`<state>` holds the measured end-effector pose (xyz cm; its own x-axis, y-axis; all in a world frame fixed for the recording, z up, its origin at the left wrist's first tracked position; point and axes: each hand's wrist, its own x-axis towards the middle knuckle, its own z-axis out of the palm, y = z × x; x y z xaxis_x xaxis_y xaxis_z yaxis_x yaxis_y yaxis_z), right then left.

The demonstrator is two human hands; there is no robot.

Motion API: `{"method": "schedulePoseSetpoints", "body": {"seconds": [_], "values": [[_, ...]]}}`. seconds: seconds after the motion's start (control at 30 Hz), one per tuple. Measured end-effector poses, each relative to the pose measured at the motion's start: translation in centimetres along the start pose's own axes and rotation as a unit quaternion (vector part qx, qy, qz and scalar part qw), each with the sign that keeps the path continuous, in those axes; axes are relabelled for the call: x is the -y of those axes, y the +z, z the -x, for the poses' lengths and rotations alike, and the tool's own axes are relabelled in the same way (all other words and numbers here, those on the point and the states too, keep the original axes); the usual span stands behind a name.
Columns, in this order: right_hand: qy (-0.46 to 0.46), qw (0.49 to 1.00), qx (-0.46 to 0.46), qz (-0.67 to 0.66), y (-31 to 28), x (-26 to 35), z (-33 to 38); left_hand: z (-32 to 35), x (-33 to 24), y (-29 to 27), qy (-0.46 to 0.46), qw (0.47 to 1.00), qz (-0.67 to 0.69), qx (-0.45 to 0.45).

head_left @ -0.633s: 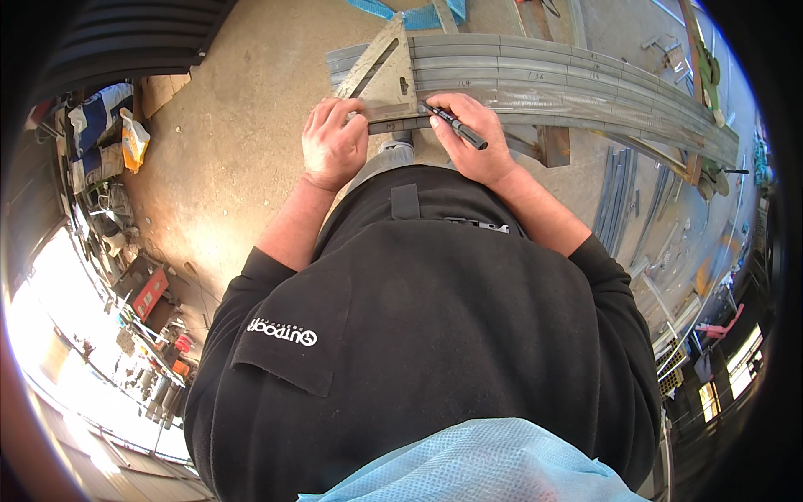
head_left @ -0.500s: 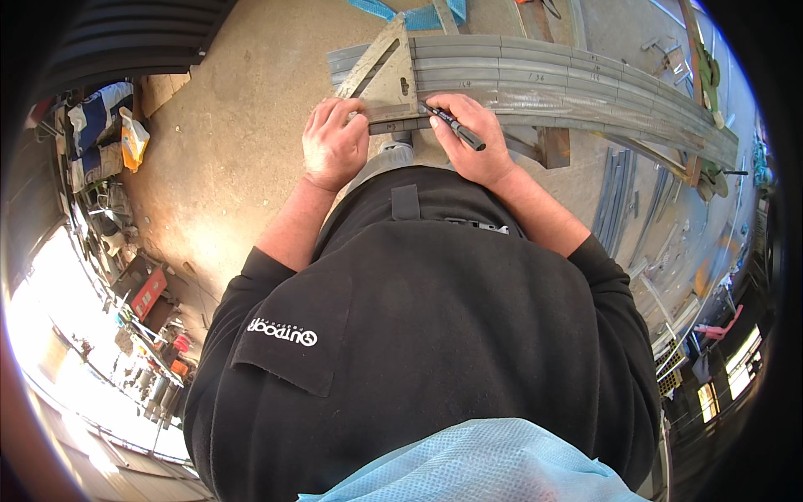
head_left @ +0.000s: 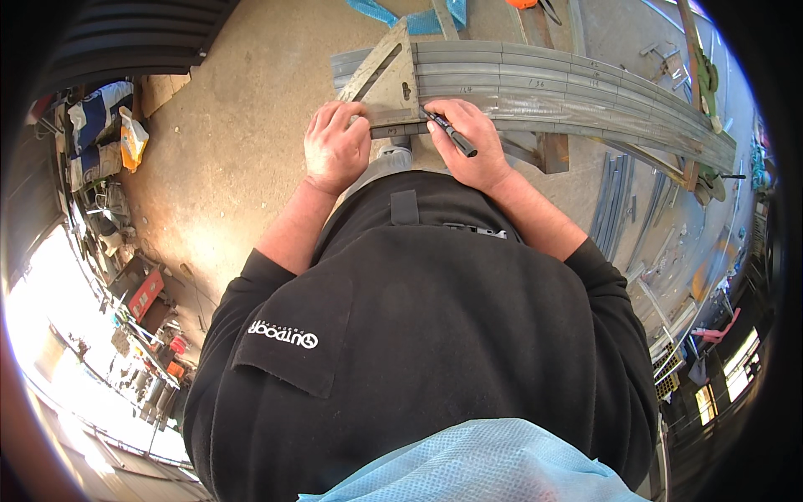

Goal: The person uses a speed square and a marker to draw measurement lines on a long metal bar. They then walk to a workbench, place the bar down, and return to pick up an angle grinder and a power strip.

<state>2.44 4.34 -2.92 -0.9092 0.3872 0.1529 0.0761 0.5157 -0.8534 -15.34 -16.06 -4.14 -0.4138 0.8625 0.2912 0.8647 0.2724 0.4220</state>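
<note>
Grey metal profiles (head_left: 556, 74) lie side by side, with lines and handwritten marks across them. A worn triangular set square (head_left: 386, 78) rests on their left part, its straight edge crossing the bars. My left hand (head_left: 337, 151) is closed on the square's lower left corner, against the near edge of the bars. In my right hand (head_left: 478, 149) is a black marker pen (head_left: 452, 135). Its tip points at the bars just beside the square's right edge; whether it touches cannot be seen clearly.
A rusty steel support (head_left: 553, 152) stands under the bars. Green straps (head_left: 709, 75) hang at their right end. More long metal pieces (head_left: 613, 192) lie on the floor to the right. Clutter, with a red box (head_left: 146, 294), lines the left side.
The marker's rear end has shifted slightly left and down with my right hand. My left hand and the set square stay nearly in place; the view has tilted a little.
</note>
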Motion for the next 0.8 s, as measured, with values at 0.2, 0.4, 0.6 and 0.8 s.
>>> {"method": "schedulePoseSetpoints", "body": {"seconds": [0.2,0.4,0.6,0.8], "values": [[-0.017,0.999,0.017,0.039,-0.1,0.2,-0.1,-0.1,0.0,0.0,-0.002,1.000,-0.002,0.005],[-0.032,0.997,0.027,0.065,0.0,0.2,-0.2,-0.1,-0.1,0.0,-0.003,1.000,-0.001,0.008],[-0.017,0.998,0.033,0.058,0.0,0.3,-0.1,-0.2,-0.1,0.0,-0.002,1.000,-0.003,0.005],[0.033,0.999,-0.022,-0.004,-1.0,0.6,0.6,-0.1,0.2,-0.3,0.014,1.000,-0.005,0.007]]}}
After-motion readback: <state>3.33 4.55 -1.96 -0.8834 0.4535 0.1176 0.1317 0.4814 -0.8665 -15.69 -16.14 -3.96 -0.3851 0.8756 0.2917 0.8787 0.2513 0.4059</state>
